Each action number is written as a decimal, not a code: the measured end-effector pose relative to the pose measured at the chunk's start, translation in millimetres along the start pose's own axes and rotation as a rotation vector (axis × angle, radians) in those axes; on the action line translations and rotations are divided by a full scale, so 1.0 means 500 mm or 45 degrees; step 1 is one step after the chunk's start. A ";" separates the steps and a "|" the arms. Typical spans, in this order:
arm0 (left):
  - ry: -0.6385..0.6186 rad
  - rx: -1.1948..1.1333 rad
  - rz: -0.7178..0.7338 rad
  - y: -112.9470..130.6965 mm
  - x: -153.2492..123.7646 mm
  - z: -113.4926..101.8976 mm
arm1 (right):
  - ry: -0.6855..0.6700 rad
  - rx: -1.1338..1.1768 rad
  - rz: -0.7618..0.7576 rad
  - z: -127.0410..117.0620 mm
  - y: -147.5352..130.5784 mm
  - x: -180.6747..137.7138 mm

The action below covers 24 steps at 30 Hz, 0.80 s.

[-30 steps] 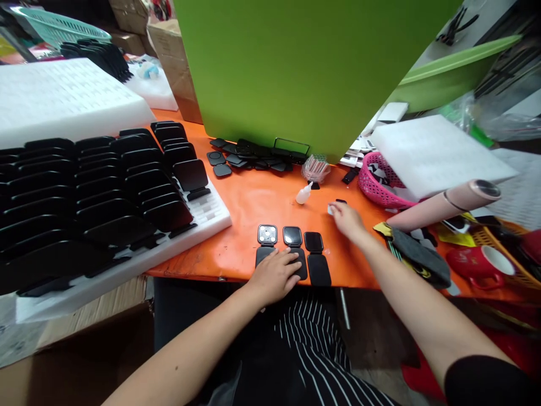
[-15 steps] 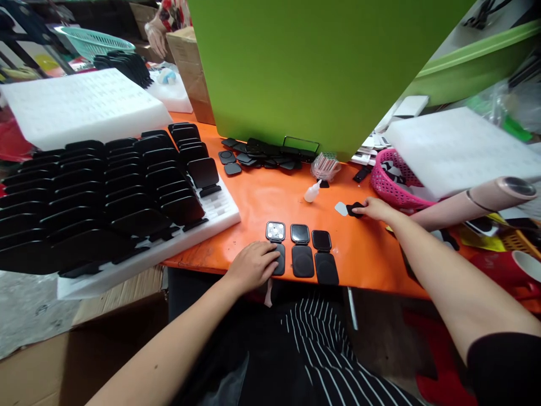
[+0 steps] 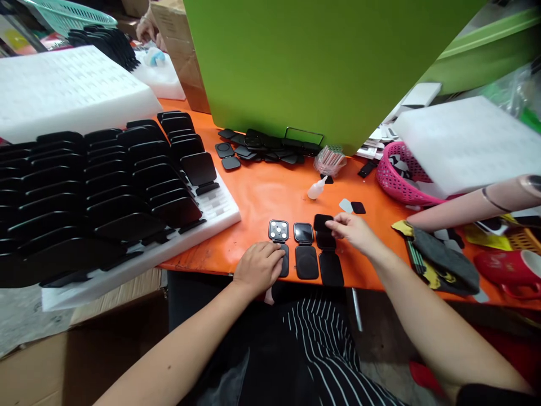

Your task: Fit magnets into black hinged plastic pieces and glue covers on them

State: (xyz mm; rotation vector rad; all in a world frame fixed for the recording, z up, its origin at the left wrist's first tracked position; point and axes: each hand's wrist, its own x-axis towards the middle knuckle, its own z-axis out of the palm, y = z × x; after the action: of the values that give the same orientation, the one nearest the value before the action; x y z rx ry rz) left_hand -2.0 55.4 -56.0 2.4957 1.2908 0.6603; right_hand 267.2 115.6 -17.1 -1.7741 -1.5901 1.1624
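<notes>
Three open black compact cases lie side by side at the near edge of the orange table point(image 3: 262, 197). My left hand point(image 3: 257, 268) rests with curled fingers on the lid of the left case point(image 3: 279, 231), whose upper half shows white dots. My right hand point(image 3: 353, 231) pinches a small black square insert point(image 3: 322, 222) over the upper half of the right case point(image 3: 330, 269). The middle case point(image 3: 305, 251) lies untouched between them. A grey backing piece point(image 3: 345, 205) and a second black square point(image 3: 358, 207) lie just beyond my right hand.
A white foam tray point(image 3: 211, 211) packed with upright black cases fills the left. A small glue bottle point(image 3: 316, 189), loose black parts point(image 3: 253, 149), a green board point(image 3: 321, 67), a pink basket point(image 3: 393, 180), a cardboard tube point(image 3: 469, 203) and a red mug point(image 3: 507, 268) surround the work. Another person's hands point(image 3: 147, 28) show far left.
My right hand has come back from the small pieces near the pink basket to the right case, now pinching a black square insert. My left hand shifted left onto the left case.
</notes>
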 end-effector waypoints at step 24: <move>0.066 0.014 0.042 -0.006 -0.008 0.006 | -0.070 -0.589 -0.209 0.195 -0.083 0.042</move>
State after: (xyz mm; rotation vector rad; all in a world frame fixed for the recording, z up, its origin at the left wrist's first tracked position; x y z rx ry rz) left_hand -4.7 53.8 -61.2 2.5296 1.2773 0.7314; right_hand 162.2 127.0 -39.6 -1.8458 -2.1244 0.8166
